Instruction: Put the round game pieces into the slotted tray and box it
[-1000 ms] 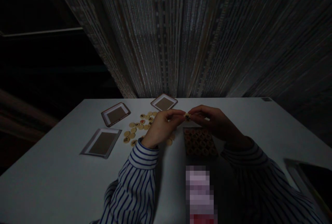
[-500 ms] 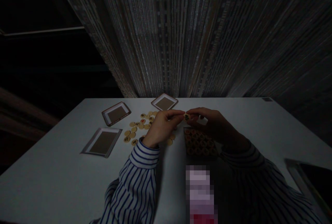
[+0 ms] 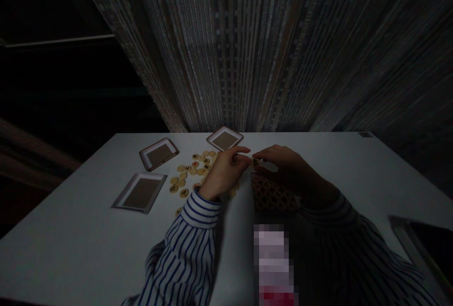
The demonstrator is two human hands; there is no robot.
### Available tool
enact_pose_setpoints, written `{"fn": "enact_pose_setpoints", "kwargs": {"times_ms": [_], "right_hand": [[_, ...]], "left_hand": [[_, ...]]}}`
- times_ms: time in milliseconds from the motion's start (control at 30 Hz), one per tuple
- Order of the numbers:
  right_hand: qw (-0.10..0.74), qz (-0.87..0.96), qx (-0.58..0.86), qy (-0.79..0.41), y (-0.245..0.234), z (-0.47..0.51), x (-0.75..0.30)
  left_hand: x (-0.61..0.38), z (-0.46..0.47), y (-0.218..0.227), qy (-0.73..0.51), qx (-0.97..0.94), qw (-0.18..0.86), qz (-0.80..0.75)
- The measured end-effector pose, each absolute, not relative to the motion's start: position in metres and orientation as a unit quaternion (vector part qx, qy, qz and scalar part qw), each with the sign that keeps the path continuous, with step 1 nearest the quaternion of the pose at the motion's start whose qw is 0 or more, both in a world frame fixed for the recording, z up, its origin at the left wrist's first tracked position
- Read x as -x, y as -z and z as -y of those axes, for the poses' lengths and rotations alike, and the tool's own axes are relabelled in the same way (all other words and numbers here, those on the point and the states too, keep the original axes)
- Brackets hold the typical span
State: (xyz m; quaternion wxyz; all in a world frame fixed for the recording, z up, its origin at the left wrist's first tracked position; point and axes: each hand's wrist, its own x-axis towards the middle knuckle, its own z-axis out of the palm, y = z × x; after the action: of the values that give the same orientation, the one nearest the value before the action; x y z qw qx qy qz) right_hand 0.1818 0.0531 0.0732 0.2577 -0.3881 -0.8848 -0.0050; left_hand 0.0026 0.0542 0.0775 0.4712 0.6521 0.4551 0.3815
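In the head view my right hand (image 3: 286, 166) pinches a round Chinese chess piece (image 3: 255, 161) between thumb and fingertips, its dark character facing me. Just left of it, my left hand (image 3: 226, 170) has thumb and index finger apart with nothing between them. Below my right hand a shallow dark box (image 3: 252, 195) holds rows of similar pieces, partly in shadow. Loose pale chess pieces (image 3: 193, 171) lie scattered beyond and left of my left hand, some showing red or black characters. My left hand and sleeve hide part of the scatter.
Two shallow brown-rimmed trays or lids, one at the left (image 3: 159, 154) and one at the back (image 3: 224, 139), lie on the white table (image 3: 78, 230). A pale-edged one (image 3: 141, 192) is nearer. A dark flat object (image 3: 430, 244) sits right; a string curtain (image 3: 230, 51) hangs behind.
My left fingers have come off the chess piece and spread apart. The piece is now in my right hand alone, at nearly the same place above the box.
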Motion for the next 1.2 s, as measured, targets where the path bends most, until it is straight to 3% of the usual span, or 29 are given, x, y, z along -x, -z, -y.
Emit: {"fn": "enact_pose_setpoints", "kwargs": {"times_ms": [233, 467, 967, 1200], "right_hand": [[0.194, 0.882, 0.428, 0.016, -0.071, -0.055, -0.182], [0.064, 0.896, 0.439, 0.003, -0.068, -0.059, -0.182], [-0.056, 0.908, 0.415, 0.021, -0.049, -0.062, -0.180], [-0.069, 0.911, 0.406, 0.029, -0.040, -0.066, -0.179]], "left_hand": [[0.002, -0.058, -0.069, -0.344, -0.723, 0.370, -0.472], [0.006, -0.056, -0.065, -0.271, -0.774, 0.250, -0.515], [0.008, -0.057, -0.065, -0.213, -0.795, 0.215, -0.526], [0.010, -0.057, -0.065, -0.192, -0.807, 0.204, -0.521]]}}
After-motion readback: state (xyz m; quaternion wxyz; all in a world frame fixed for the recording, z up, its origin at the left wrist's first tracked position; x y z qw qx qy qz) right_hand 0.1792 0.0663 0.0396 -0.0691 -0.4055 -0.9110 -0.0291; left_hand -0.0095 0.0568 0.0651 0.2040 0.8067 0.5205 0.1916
